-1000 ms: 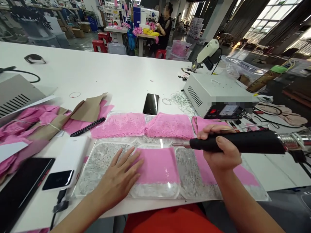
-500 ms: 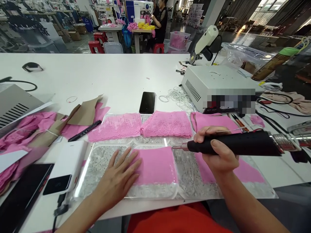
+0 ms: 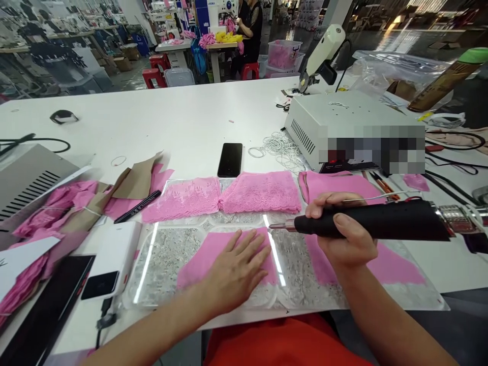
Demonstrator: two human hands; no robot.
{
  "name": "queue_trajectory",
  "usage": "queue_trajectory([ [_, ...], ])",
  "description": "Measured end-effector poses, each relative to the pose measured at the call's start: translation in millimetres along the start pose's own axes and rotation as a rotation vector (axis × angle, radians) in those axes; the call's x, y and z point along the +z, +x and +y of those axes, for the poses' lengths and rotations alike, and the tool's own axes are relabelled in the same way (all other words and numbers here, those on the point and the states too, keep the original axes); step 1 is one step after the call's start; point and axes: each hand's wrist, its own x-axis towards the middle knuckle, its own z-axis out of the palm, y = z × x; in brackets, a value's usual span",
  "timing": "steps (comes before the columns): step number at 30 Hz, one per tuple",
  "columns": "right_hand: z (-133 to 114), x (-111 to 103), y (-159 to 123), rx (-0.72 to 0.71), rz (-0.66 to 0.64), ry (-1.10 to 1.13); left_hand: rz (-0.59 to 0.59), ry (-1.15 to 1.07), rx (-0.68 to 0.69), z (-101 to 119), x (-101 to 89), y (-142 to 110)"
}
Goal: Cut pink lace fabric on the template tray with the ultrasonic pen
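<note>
My left hand (image 3: 242, 269) lies flat with fingers spread on a pink fabric piece (image 3: 198, 259), which rests on a clear plastic sheet over a grey speckled mat (image 3: 168, 244). In my right hand (image 3: 346, 234) is a black-handled hot-tip tool (image 3: 389, 221) with a thin metal point. That point hovers by the upper right corner of the pink piece; contact cannot be made out. Beneath my right wrist lies another pink fabric piece (image 3: 392, 264). Two pink lace stacks, one left (image 3: 186, 197) and one right (image 3: 263, 193), sit just behind.
A grey metal box (image 3: 335, 114) stands back right, beside tangled white cord (image 3: 280, 150). Behind the lace lies a black phone (image 3: 230, 159). Leftward are a black pen (image 3: 137, 206), a white power bank (image 3: 112, 254) and bundled pink fabric (image 3: 57, 208). A person (image 3: 251, 30) sits at a sewing machine beyond.
My left hand has slid right across the pink piece, uncovering its slanted left part. My right hand holds the tool in nearly the same place. The view has shifted slightly.
</note>
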Motion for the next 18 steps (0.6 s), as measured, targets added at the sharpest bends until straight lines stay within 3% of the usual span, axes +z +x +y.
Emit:
queue_trajectory([
  [18, 3.7, -0.9, -4.5, -0.004, -0.039, 0.009, -0.082, -0.047, 0.013, 0.8, 6.9, -1.8],
])
